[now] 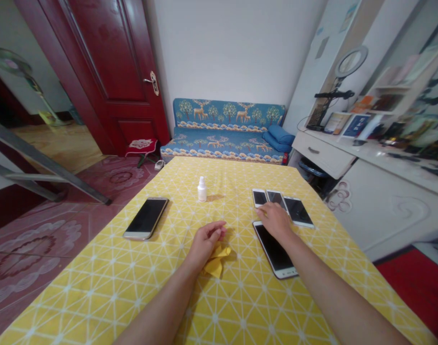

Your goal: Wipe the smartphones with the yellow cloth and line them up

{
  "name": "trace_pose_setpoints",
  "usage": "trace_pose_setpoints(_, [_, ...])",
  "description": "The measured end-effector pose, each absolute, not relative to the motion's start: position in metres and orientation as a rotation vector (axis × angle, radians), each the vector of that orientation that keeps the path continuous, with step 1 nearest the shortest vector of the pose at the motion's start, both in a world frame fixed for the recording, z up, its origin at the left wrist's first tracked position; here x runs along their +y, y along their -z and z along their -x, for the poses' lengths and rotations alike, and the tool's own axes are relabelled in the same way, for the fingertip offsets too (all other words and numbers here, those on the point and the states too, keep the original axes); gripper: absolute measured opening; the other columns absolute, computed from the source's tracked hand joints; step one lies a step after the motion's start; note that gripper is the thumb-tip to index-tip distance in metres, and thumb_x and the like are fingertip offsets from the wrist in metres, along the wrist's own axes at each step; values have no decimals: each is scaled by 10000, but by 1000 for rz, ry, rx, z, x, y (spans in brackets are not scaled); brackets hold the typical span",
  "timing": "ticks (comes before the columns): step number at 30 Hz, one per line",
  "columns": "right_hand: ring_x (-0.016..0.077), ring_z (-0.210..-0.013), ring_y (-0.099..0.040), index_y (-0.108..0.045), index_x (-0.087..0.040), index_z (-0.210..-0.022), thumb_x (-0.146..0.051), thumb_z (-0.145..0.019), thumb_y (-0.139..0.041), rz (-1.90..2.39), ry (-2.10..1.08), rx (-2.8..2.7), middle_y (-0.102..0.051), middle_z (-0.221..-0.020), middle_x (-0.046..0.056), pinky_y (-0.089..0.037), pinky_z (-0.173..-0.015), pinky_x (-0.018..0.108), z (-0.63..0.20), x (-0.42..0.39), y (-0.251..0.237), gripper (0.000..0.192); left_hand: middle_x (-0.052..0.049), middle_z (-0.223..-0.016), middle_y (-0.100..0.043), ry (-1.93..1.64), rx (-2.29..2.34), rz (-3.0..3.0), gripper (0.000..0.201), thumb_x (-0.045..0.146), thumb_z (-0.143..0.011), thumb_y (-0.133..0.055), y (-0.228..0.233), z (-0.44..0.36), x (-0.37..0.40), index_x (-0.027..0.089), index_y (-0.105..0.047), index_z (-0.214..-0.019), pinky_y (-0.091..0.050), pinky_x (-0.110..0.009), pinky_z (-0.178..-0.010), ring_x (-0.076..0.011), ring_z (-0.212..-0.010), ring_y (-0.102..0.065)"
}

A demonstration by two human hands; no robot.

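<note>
A crumpled yellow cloth (216, 264) hangs from the curled fingers of my left hand (206, 240), low over the table's middle. My right hand (276, 221) reaches to the right, its fingers bent together at the lower edge of a small white smartphone (259, 197). Beside that lies a second white smartphone (277, 197), partly covered by the hand, then a larger white smartphone (298, 211). Under my right wrist a big dark-screened smartphone (274, 251) lies face up. Another smartphone, with a gold edge (147, 218), rests on the left. A white spray bottle (202, 190) stands upright farther back.
The table wears a yellow cloth with white lines (107, 292). Beyond its far edge is a blue patterned sofa (226, 136). A white cabinet (394, 201) flanks the right side. On the left are a metal frame (50, 167) and a red stool (141, 146).
</note>
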State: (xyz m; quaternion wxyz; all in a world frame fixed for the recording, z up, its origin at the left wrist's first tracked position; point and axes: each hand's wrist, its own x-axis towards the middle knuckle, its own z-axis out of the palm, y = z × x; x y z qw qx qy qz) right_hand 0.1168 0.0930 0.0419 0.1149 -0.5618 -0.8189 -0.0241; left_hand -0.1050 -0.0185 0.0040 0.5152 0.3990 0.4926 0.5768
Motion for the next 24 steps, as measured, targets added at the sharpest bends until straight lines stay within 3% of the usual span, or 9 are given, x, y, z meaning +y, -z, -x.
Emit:
trace_pose_setpoints(2, [256,-1203,-502,-703,-243,-1092,-386,-953,-411,1569,70,-2453,-631,-1272,54,-385,-965,402,-114,95,-42,354,-93,-905,-716,-1384,1183,-957,446,384,-706,-729,-4,105,-19,109,-699,-1056,-492,-282,-768,-164,-793,-635])
trace_pose_setpoints(5, [258,-1389,-314,-653,-275,-1199,-433,-952,-416,1468,16,-2571,-510,-1431,3,-187,-1131,486,-109,104,-40,377,-97,-914,-719,-1380,1193,-969,443,379,-709,-728,-4,105,-19,113,-699,-1061,-496,-282,-760,-170,-797,-638])
trace_pose_setpoints(8, [309,-1458,-148,-530,-265,-1353,-534,-960,-323,1514,-134,-2656,-367,-1527,11,-43,-1140,600,-107,116,-36,520,-96,-915,-719,-1377,1208,-980,438,376,-710,-725,-5,106,-19,116,-702,-1062,-497,-284,-754,-165,-776,-634])
trace_pose_setpoints(12, [347,-1452,-161,-384,-244,-1458,-611,-942,-254,1592,-247,-2666,-216,-1586,18,-157,-1132,594,-111,124,-29,647,-95,-912,-718,-1374,1217,-987,432,369,-720,-714,-6,106,-19,113,-701,-1068,-496,-279,-745,-155,-755,-626])
trace_pose_setpoints(15, [329,-1461,-134,-320,-235,-1489,-616,-941,-230,1620,-261,-2652,-176,-1596,18,-172,-1145,554,-112,123,-27,673,-94,-909,-717,-1368,1221,-986,431,365,-724,-710,-6,105,-20,111,-697,-1072,-494,-273,-738,-150,-748,-621])
trace_pose_setpoints(21, [306,-1460,-160,-326,-175,-1482,-598,-950,-231,1648,-244,-2546,-215,-1581,95,-165,-1139,578,-114,111,-32,686,-96,-915,-717,-1375,1201,-982,433,378,-719,-715,-8,106,-21,115,-700,-1063,-493,-283,-762,-165,-783,-632])
trace_pose_setpoints(24, [266,-1439,-252,-418,-217,-1435,-522,-965,-316,1426,-257,-2477,-340,-1534,91,-152,-1151,565,-133,90,-38,570,-97,-916,-720,-1375,1211,-969,421,371,-716,-718,-8,106,-21,122,-704,-1055,-493,-290,-763,-172,-789,-637])
